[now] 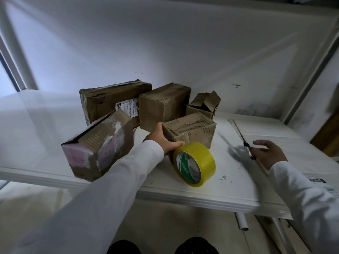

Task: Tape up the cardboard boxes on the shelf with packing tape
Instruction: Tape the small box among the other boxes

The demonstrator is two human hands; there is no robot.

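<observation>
A white shelf (229, 187) is seen against a white wall, with five cardboard boxes set on it. The small box (190, 130) near the front is gripped at its left end by the left hand (163, 139), with the fingers curled round its corner. Just below that hand, a roll of yellow tape (194, 163) is stood on its edge on the shelf, touching the small box. To the left, a pink and brown box (97, 147) is placed at a tilt near the shelf's front edge. Behind, a long box with a label (113, 103), a brown box (163, 105) and a small open box (203, 104) are lined up by the wall. To the right, scissors (247, 145) are held by the right hand (267, 154), but this part is blurred. White sleeves are worn on both arms.
</observation>
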